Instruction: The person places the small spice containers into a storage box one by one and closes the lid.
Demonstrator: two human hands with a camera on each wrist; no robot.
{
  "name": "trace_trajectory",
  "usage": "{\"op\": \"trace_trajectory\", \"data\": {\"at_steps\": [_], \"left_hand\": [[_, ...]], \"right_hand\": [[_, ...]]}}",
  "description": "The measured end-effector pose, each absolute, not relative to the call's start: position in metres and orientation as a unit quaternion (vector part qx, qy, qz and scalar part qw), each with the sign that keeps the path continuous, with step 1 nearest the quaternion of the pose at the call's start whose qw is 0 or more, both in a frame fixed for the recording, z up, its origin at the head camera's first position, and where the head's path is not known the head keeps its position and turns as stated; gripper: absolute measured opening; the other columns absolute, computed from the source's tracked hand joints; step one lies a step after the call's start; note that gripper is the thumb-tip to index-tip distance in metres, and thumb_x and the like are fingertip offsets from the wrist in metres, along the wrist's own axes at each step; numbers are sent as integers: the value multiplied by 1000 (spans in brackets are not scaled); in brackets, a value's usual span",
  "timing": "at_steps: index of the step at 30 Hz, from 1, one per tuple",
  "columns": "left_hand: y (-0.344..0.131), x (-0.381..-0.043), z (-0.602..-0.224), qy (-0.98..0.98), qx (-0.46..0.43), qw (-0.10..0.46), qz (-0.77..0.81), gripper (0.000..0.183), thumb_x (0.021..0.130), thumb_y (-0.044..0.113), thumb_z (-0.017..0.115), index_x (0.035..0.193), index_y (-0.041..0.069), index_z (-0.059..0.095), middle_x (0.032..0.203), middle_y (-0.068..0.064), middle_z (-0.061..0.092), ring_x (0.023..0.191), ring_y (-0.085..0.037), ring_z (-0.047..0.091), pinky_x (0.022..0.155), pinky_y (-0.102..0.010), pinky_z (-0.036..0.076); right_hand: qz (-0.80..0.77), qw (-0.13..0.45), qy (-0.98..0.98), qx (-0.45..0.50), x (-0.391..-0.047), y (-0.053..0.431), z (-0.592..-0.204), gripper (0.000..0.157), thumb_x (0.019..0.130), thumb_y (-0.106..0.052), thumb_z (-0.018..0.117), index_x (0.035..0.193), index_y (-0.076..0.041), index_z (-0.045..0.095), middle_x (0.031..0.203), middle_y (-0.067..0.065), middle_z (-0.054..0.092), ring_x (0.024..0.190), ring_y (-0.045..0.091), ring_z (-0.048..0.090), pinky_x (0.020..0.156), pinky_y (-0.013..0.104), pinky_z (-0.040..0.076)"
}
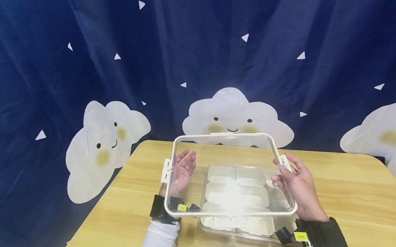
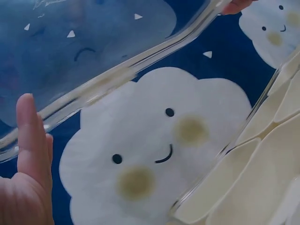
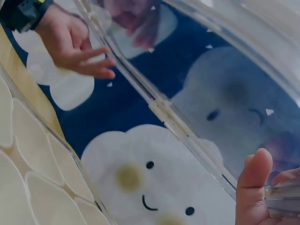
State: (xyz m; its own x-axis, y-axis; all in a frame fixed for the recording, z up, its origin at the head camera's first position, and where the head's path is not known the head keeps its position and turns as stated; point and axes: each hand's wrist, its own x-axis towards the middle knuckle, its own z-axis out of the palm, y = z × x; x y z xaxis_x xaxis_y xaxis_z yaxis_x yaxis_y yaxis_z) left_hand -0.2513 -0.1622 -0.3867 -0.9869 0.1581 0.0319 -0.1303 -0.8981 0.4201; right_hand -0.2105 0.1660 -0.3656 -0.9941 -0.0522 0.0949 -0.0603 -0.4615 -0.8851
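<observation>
My right hand [image 1: 302, 190] grips the right edge of a clear lid [image 1: 216, 152] with a white rim, beside its latch [image 1: 285, 161]. The lid is tilted and raised above a clear storage box [image 1: 217, 231]. Several cream compartments [image 1: 249, 177] fill the box, seen partly through the lid, with a bright glare over the middle. Behind the lid's left side, my left hand [image 1: 183, 172] is raised with relaxed fingers and holds nothing. In the left wrist view its fingers [image 2: 27, 122] stand close to the lid's rim; contact there is unclear.
A light wooden table [image 1: 129, 203] lies under the box. Behind it hangs a dark blue curtain [image 1: 205, 35] with white triangles and smiling clouds. Another latch [image 1: 166, 170] sits on the lid's left edge.
</observation>
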Motion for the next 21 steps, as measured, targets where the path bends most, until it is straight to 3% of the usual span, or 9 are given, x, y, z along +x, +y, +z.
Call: {"op": "trace_trajectory", "data": {"at_steps": [4,8,11,14,21], "left_hand": [[-168,-248,-378,213,63,103,970,69,101,54,18,122,-5,49,111,-22,66,98,-26,68,90,-34,51],[-166,-248,-369,252,74,120,957,74,102,53,19,144,-7,22,134,-24,49,115,-29,59,105,-38,37],[-161,-248,-365,292,71,122,946,71,104,47,19,149,-5,6,148,-25,28,127,-29,48,111,-39,27],[-156,-248,-364,314,62,118,940,66,105,41,18,150,-6,6,152,-25,18,133,-30,39,113,-38,24],[-151,-248,-370,315,25,120,941,60,106,34,22,150,-5,10,149,-24,24,134,-31,37,112,-38,27]], "right_hand": [[864,17,-501,40,-211,178,-368,40,98,-6,55,130,-17,34,106,-3,67,65,13,66,59,21,54],[867,24,-498,28,-211,186,-371,47,97,-6,56,135,-15,29,105,-3,68,66,12,67,61,21,55],[867,23,-497,29,-209,191,-373,47,97,-6,56,135,-15,29,105,-4,67,67,13,67,62,22,55],[864,21,-502,32,-207,196,-376,44,98,-8,55,133,-16,32,106,-4,65,68,12,66,63,22,55],[854,12,-519,25,-204,203,-378,46,98,-11,56,137,-15,31,106,-6,66,68,12,66,64,21,55]]}}
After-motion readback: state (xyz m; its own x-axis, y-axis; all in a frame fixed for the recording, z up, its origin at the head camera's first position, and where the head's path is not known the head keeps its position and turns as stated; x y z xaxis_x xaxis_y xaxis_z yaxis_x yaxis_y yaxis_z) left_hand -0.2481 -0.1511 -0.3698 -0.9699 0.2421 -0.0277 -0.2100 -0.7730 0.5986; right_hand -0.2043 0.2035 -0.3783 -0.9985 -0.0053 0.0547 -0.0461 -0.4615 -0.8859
